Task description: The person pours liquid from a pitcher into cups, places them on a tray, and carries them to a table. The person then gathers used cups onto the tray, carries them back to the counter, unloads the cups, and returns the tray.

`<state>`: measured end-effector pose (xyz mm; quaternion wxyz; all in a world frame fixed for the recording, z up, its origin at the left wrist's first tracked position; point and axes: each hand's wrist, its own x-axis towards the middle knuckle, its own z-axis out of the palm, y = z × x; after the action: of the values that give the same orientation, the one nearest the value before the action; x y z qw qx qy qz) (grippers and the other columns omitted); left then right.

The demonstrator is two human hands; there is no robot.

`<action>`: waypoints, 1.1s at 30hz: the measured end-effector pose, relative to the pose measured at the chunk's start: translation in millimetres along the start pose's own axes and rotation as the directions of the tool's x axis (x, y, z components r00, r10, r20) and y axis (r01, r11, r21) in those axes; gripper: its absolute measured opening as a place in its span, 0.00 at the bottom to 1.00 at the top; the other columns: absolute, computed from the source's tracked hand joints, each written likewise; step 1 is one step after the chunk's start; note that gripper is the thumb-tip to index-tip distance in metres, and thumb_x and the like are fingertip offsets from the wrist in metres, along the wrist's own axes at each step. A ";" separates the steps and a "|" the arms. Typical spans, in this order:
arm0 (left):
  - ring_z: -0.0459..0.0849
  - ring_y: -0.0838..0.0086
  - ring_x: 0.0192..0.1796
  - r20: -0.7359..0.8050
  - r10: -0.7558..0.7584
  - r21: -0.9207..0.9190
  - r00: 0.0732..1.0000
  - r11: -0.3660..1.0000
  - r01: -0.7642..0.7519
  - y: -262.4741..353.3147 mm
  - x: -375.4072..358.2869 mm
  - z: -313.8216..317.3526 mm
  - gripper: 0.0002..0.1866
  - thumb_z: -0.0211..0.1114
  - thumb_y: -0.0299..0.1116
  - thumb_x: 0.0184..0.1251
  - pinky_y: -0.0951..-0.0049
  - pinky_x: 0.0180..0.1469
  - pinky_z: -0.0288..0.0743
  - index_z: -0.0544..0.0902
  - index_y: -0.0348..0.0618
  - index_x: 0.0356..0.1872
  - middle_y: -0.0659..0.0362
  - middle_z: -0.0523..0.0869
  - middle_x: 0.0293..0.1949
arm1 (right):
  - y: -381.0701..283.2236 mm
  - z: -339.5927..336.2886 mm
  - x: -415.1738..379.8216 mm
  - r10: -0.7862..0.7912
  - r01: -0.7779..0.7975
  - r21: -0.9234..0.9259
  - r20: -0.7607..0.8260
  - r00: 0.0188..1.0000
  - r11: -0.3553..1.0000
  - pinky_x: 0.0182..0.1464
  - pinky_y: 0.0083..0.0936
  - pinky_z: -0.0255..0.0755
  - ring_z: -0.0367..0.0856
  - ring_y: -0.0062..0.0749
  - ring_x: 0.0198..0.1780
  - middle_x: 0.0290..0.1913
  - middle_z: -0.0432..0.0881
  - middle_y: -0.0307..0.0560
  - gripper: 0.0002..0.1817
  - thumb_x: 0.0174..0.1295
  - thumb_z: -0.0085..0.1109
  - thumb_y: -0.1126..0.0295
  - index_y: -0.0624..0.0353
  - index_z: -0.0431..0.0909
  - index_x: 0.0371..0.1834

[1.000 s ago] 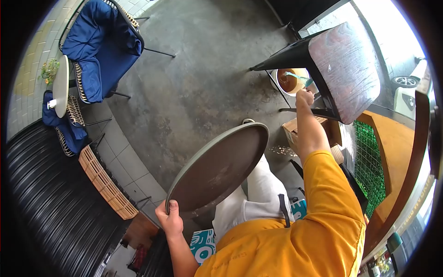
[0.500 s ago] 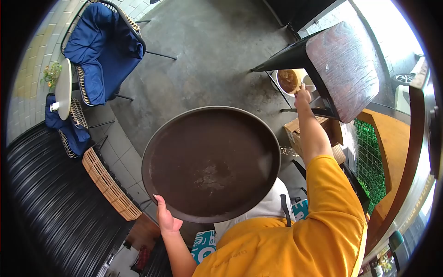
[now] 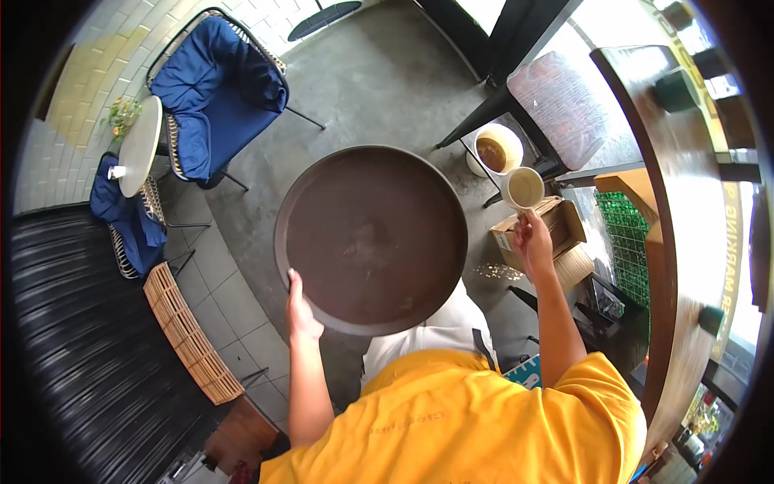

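Observation:
A large round brown tray (image 3: pixel 371 234) is held out in front of my body, with a faint pale mark near its middle. My left hand (image 3: pixel 302 310) grips its lower left rim, thumb on top and the other fingers hidden beneath. My right hand (image 3: pixel 532 242) is closed on a pale cup (image 3: pixel 526 188), whose open mouth faces the camera. Just beyond the cup, a white bucket (image 3: pixel 509 143) with brown contents stands on the floor beside the stool.
A stool with a plastic-wrapped seat (image 3: pixel 558 105) is at the upper right, above an open cardboard box (image 3: pixel 564 223). A long wooden counter (image 3: pixel 673 242) runs down the right. Blue-cushioned chairs (image 3: pixel 234 121) and a small round table (image 3: pixel 141 147) stand left.
My right hand has drawn back from the bucket with the cup, which is now clear of it. The tray appears smaller and higher in view, still in my left hand. The view has shifted.

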<state>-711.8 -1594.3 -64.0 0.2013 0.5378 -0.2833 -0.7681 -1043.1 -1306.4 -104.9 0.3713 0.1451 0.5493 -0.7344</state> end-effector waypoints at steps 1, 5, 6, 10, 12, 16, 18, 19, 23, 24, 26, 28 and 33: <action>0.72 0.63 0.70 -0.017 -0.035 0.036 0.999 0.999 0.036 10.4 -12.4 8.9 0.38 0.57 0.56 0.75 0.61 0.70 0.67 0.65 0.34 0.72 0.52 0.70 0.71 | -9.9 16.5 -36.2 -0.076 0.078 -0.048 0.032 0.997 0.996 0.26 0.19 0.55 0.63 0.19 0.23 0.25 0.64 0.33 0.15 0.77 0.46 0.56 0.54 0.70 0.36; 0.64 0.64 0.75 0.125 -0.038 0.098 0.991 0.995 0.026 8.9 -20.3 0.2 0.43 0.62 0.59 0.71 0.60 0.75 0.57 0.63 0.35 0.74 0.53 0.64 0.75 | -28.4 59.1 -137.8 -0.162 0.182 -0.104 0.170 0.972 0.978 0.27 0.17 0.55 0.61 0.17 0.25 0.27 0.64 0.33 0.15 0.78 0.44 0.57 0.54 0.70 0.37; 0.68 0.63 0.73 0.207 -0.075 0.071 0.975 0.996 0.061 6.0 -20.0 0.4 0.40 0.61 0.58 0.72 0.60 0.73 0.62 0.66 0.34 0.72 0.53 0.69 0.73 | -28.7 69.1 -155.6 -0.114 0.140 -0.114 0.209 0.971 0.984 0.27 0.17 0.55 0.60 0.16 0.26 0.28 0.64 0.33 0.14 0.78 0.44 0.57 0.54 0.69 0.37; 0.78 0.61 0.64 0.343 -0.139 0.138 0.929 0.986 0.097 1.4 -48.9 28.4 0.35 0.61 0.54 0.73 0.60 0.66 0.73 0.71 0.30 0.66 0.49 0.77 0.65 | -13.8 80.8 -183.3 -0.094 0.166 -0.186 0.347 0.933 0.968 0.30 0.17 0.60 0.61 0.16 0.29 0.31 0.64 0.32 0.17 0.79 0.45 0.55 0.54 0.70 0.37; 0.81 0.59 0.61 0.398 -0.181 0.168 0.899 0.978 0.123 -3.7 -64.8 37.7 0.35 0.62 0.53 0.73 0.60 0.62 0.78 0.72 0.28 0.64 0.46 0.80 0.62 | -11.0 85.4 -199.6 -0.130 0.218 -0.274 0.307 0.943 0.937 0.31 0.17 0.62 0.63 0.16 0.30 0.31 0.65 0.32 0.18 0.79 0.44 0.53 0.55 0.71 0.36; 0.84 0.59 0.57 0.495 -0.267 0.241 0.827 0.957 0.164 -14.5 -87.1 53.7 0.32 0.60 0.51 0.75 0.58 0.58 0.81 0.74 0.27 0.62 0.47 0.82 0.58 | -12.4 68.9 -228.5 -0.160 0.253 -0.472 0.227 0.961 0.845 0.35 0.18 0.67 0.66 0.17 0.32 0.31 0.68 0.32 0.21 0.79 0.43 0.52 0.57 0.72 0.34; 0.84 0.59 0.57 0.516 -0.306 0.277 0.800 0.943 0.181 -24.3 -96.7 59.6 0.31 0.60 0.50 0.75 0.58 0.58 0.82 0.74 0.27 0.61 0.47 0.82 0.57 | -12.6 53.6 -245.9 -0.187 0.251 -0.470 0.178 0.966 0.846 0.34 0.20 0.68 0.67 0.18 0.32 0.30 0.69 0.33 0.23 0.79 0.43 0.51 0.58 0.72 0.34; 0.85 0.59 0.56 0.551 -0.327 0.276 0.768 0.940 0.202 -29.1 -101.3 62.7 0.31 0.60 0.50 0.76 0.58 0.58 0.82 0.74 0.28 0.61 0.47 0.83 0.57 | -13.0 43.6 -254.1 -0.177 0.234 -0.451 0.164 0.970 0.861 0.33 0.17 0.65 0.65 0.16 0.32 0.30 0.67 0.32 0.21 0.79 0.43 0.51 0.56 0.72 0.35; 0.84 0.59 0.57 0.617 -0.386 0.311 0.686 0.920 0.237 -50.5 -137.0 76.3 0.30 0.59 0.50 0.76 0.59 0.58 0.81 0.74 0.29 0.61 0.46 0.83 0.57 | -9.3 -7.5 -283.4 -0.241 0.247 -0.523 0.081 0.967 0.816 0.35 0.22 0.71 0.72 0.20 0.31 0.28 0.74 0.37 0.24 0.76 0.47 0.48 0.61 0.76 0.39; 0.84 0.59 0.57 0.617 -0.396 0.329 0.680 0.915 0.234 -56.4 -153.7 80.5 0.30 0.59 0.50 0.76 0.59 0.58 0.81 0.74 0.29 0.61 0.46 0.83 0.57 | -10.0 -20.1 -294.4 -0.247 0.246 -0.512 0.069 0.967 0.823 0.35 0.22 0.71 0.72 0.20 0.31 0.28 0.74 0.37 0.24 0.76 0.47 0.48 0.61 0.76 0.39; 0.83 0.59 0.58 0.580 -0.397 0.361 0.711 0.908 0.212 -71.7 -189.1 91.6 0.30 0.57 0.50 0.77 0.59 0.59 0.81 0.73 0.31 0.63 0.48 0.82 0.58 | -17.4 -44.2 -322.5 -0.240 0.201 -0.587 0.012 0.971 0.784 0.34 0.23 0.72 0.76 0.21 0.29 0.28 0.80 0.41 0.25 0.75 0.49 0.46 0.62 0.76 0.45; 0.83 0.59 0.59 0.603 -0.431 0.376 0.671 0.896 0.236 -94.8 -211.2 94.8 0.29 0.56 0.50 0.77 0.59 0.60 0.80 0.73 0.33 0.63 0.48 0.82 0.59 | -23.3 -67.2 -356.1 -0.299 0.220 -0.593 -0.036 0.954 0.775 0.34 0.25 0.72 0.77 0.24 0.27 0.27 0.82 0.43 0.26 0.74 0.49 0.46 0.62 0.75 0.48; 0.82 0.59 0.60 0.619 -0.516 0.387 0.592 0.857 0.341 -146.9 -294.0 104.2 0.26 0.53 0.49 0.79 0.59 0.61 0.80 0.74 0.37 0.64 0.49 0.81 0.62 | -30.4 -147.3 -458.7 -0.645 0.378 -0.731 -0.111 0.756 0.568 0.32 0.33 0.73 0.82 0.38 0.25 0.23 0.83 0.50 0.26 0.73 0.53 0.48 0.61 0.69 0.58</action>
<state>-710.3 -1279.6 76.8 -0.1773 0.2747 -0.2852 -0.9010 -780.3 -990.9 149.0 0.0540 -0.0330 0.8508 -0.5216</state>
